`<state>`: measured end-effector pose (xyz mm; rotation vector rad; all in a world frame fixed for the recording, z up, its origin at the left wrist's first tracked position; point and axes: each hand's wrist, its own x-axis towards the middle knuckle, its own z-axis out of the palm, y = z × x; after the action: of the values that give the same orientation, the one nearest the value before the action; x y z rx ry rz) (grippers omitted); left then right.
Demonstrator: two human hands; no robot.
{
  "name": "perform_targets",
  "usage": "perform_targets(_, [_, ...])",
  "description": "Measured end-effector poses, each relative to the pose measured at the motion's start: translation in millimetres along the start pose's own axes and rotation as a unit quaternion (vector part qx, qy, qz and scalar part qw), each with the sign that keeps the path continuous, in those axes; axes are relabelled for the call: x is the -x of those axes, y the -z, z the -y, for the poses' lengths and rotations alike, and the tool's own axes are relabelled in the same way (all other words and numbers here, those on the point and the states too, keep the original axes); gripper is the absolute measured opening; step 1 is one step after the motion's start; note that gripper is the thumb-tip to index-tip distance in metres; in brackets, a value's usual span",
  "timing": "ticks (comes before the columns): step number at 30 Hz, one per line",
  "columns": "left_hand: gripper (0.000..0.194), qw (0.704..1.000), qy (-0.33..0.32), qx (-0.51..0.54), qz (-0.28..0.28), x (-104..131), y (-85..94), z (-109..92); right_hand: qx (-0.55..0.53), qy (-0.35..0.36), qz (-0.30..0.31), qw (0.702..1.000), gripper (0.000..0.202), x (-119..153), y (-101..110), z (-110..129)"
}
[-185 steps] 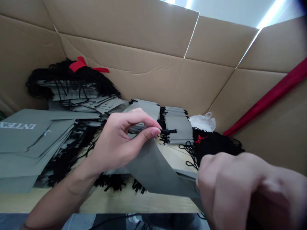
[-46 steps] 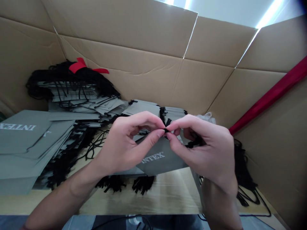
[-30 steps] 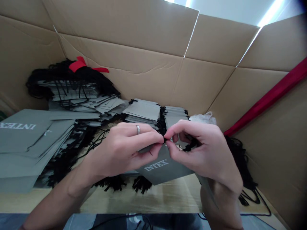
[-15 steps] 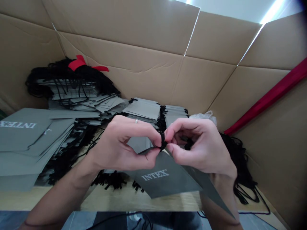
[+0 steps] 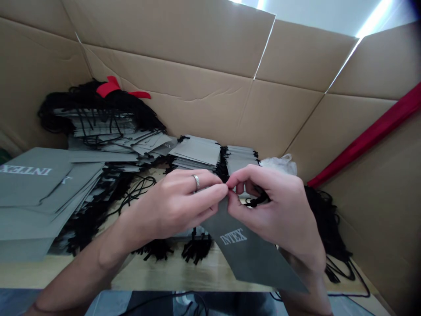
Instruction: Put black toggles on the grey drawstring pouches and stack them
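A grey flat piece (image 5: pixel 255 259) printed INTEX hangs slanted below my two hands, over the table's front edge. My left hand (image 5: pixel 174 204), with a ring on one finger, is closed in a pinch at its top corner. Facing it, my right hand (image 5: pixel 274 202) pinches the same spot with thumb and forefinger, the fingertips of both hands touching. A black cord (image 5: pixel 259 199) runs through the curled fingers of my right hand. The bit of cord between the fingertips is mostly hidden.
Large grey INTEX pieces (image 5: pixel 26 175) lie stacked on the left. Behind them is a heap of black cords (image 5: pixel 59 112) with a red strip (image 5: pixel 108 87). Small grey stacks (image 5: pixel 194 151) stand at the back. More black cords (image 5: pixel 324 219) lie on the right. Cardboard walls (image 5: pixel 197 44) enclose the table (image 5: pixel 164 276).
My left hand has rolled over, closing the gap between thumb and forefinger. The hanging grey piece has swung to the right and turned. A black loop seen between the fingertips is now mostly covered.
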<state>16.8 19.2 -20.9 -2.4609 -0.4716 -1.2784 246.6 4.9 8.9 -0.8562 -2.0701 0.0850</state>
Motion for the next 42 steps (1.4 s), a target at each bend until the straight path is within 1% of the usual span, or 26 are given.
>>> perform_targets(3, [0.014,1.0,-0.001,-0.002,-0.03,-1,-0.3,-2,-0.027,-0.012,-0.003,1.0,0.018,-1,1,1])
perform_targets(7, [0.019,0.994,0.045,0.061,-0.076,-9,1.6,-3,-0.103,-0.049,0.017,0.993,0.02,-2,3,0])
perform_targets(12, [0.022,0.976,0.097,0.176,-0.079,-13,0.5,0,-0.165,-0.067,0.014,0.984,0.018,-4,4,0])
perform_targets(15, [0.024,0.966,0.117,0.219,-0.077,-12,-1.6,3,-0.159,-0.062,-0.005,0.985,0.018,-4,3,1])
perform_targets(19, [0.022,0.96,0.149,0.225,-0.07,-12,-2.9,2,-0.129,-0.057,-0.025,0.99,0.019,-3,4,1])
perform_targets(21, [0.019,0.96,0.15,0.223,-0.074,-13,-3.0,2,-0.117,-0.054,-0.026,0.991,0.018,-3,5,1])
perform_targets(23, [0.019,0.961,0.138,0.224,-0.084,-13,-3.0,2,-0.117,-0.055,-0.03,0.991,0.019,-3,5,0])
perform_targets(25, [0.019,0.968,0.113,0.199,-0.099,-14,-2.4,2,-0.128,-0.064,-0.035,0.989,0.02,-3,5,1])
perform_targets(27, [0.018,0.982,0.076,0.131,-0.114,-15,-1.4,1,-0.137,-0.081,-0.04,0.986,0.02,-4,3,2])
perform_targets(29, [0.017,0.991,0.039,0.058,-0.117,-15,-0.5,0,-0.143,-0.103,-0.045,0.983,0.018,-5,1,4])
perform_targets(31, [0.017,0.994,0.01,0.018,-0.112,-13,-0.2,-2,-0.151,-0.124,-0.051,0.979,0.016,-5,0,6])
perform_targets(35, [0.019,0.994,-0.007,-0.029,-0.103,-5,-1.7,-3,-0.164,-0.149,-0.055,0.974,0.013,-5,-1,7])
perform_targets(39, [0.025,0.993,-0.013,-0.046,-0.104,2,-3.7,-5,-0.155,-0.148,-0.066,0.975,0.012,-4,-1,7])
perform_targets(42, [0.025,0.993,-0.007,-0.055,-0.1,4,-3.6,-8,-0.151,-0.143,-0.076,0.975,0.013,-4,-1,8])
